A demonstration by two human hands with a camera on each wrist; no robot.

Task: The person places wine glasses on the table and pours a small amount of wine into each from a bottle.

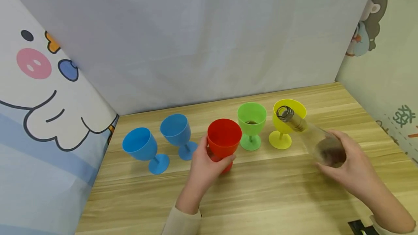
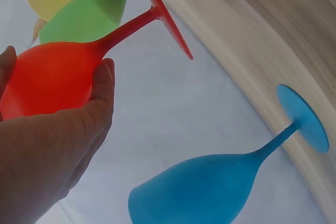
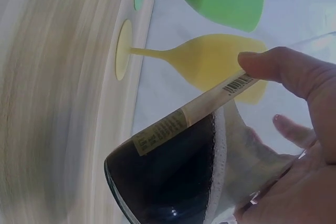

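My left hand grips a red goblet round its bowl, thumb at the front. In the left wrist view the stem and foot of this goblet stick out past the fingers. My right hand holds a clear glass bottle by its lower part, tilted with the open mouth toward the left. Dark liquid topped by foam shows inside it. The bottle's neck overlaps a yellow goblet, partly hiding its bowl. Beside that, a green goblet has a little dark liquid in the bottom.
To the left of the red goblet stand two blue goblets, one nearer and one farther right. All are on a wood-grain table. A pale curtain closes off the back, and a black object lies at the front right.
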